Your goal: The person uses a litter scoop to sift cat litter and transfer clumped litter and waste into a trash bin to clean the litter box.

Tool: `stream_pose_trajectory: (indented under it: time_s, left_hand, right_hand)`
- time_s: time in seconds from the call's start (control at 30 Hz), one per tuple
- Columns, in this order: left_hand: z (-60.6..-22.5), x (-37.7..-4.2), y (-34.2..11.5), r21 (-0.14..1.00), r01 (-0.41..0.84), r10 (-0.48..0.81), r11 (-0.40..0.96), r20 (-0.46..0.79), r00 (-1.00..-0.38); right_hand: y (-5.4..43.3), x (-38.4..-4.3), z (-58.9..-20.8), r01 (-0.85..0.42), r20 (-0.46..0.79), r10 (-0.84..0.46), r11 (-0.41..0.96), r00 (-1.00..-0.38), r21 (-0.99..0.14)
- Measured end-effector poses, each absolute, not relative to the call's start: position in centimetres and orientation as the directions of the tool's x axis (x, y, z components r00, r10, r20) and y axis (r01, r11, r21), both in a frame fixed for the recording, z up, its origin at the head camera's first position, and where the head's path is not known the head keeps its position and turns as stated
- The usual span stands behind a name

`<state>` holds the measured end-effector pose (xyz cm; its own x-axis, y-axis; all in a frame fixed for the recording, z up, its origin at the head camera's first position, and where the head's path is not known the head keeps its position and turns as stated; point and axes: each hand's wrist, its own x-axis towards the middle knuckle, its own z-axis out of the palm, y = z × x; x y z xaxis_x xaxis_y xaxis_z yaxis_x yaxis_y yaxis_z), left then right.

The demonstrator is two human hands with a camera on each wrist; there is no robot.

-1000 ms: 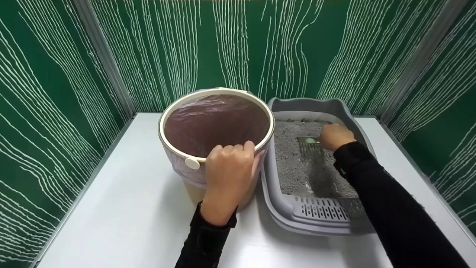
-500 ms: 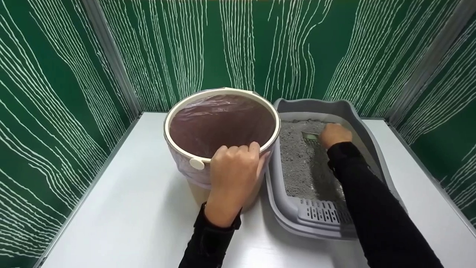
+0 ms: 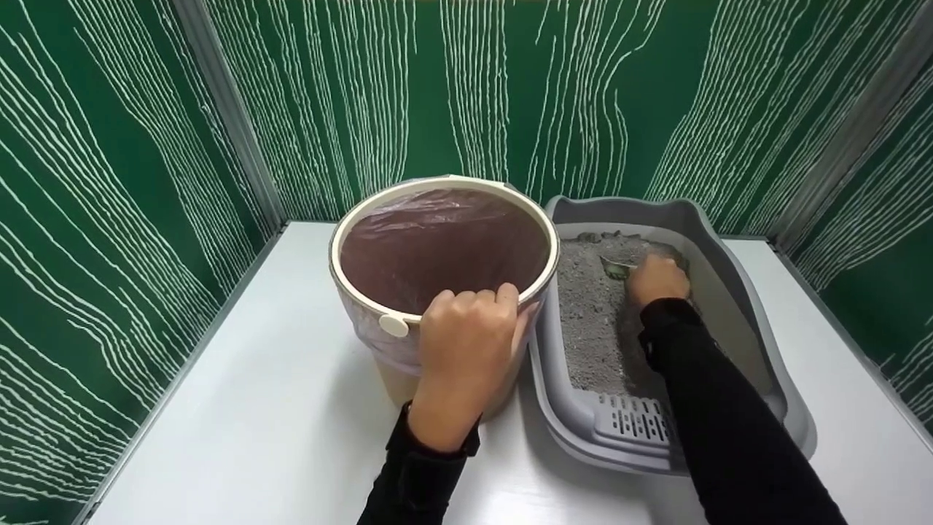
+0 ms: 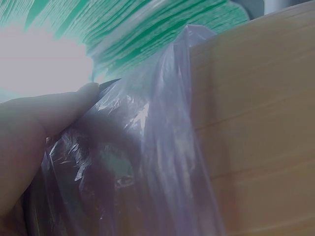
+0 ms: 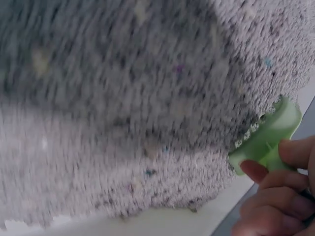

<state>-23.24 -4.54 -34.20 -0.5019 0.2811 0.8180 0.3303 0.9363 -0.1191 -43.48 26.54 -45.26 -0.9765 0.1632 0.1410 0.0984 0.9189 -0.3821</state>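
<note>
My left hand (image 3: 466, 343) grips the near rim of a round cream trash bin (image 3: 334, 255). A thin, translucent plastic bag (image 3: 368, 332) lines the bin and folds over its outside. In the left wrist view the thumb (image 4: 74, 105) presses on the bag (image 4: 167, 123) at the edge. Inside the grey litter box (image 3: 762, 328), my right hand (image 3: 658, 283) holds a green litter scoop (image 5: 270, 130) by its handle. The scoop's toothed edge meets the grey cat litter (image 3: 592, 321), and its front part looks buried.
Bin and litter box stand side by side on a white table (image 3: 277, 408), the box on the right. A slotted step (image 3: 634, 419) forms the box's near end. Green walls (image 3: 583, 95) with white lines close in the back and sides.
Litter was pouring through the scoop's teeth a second ago; now the scoop is down in the litter. My right hand has shifted slightly left within the box. The left hand keeps its grip.
</note>
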Motion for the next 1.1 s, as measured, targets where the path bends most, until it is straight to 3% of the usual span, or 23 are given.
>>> stream_pose_trajectory:
  time_s: [0.4, 0.6, 1.1]
  left_hand:
    - [-33.8, -23.1, -4.5, -0.109, 0.344, 0.286, 0.933, 0.806, -0.518]
    - [-34.1, -23.2, -4.7, -0.099, 0.355, 0.286, 0.930, 0.802, -0.525]
    - [-34.2, -23.0, -4.8, -0.098, 0.355, 0.283, 0.930, 0.807, -0.518]
  right_hand:
    - [27.0, -44.0, -46.4, 0.126, 0.262, 0.285, 0.861, -0.922, -0.493]
    - [26.9, -43.8, -46.7, 0.121, 0.246, 0.284, 0.845, -0.927, -0.521]
    - [28.5, -40.3, -42.4, 0.046, 0.293, 0.257, 0.819, -0.921, -0.571]
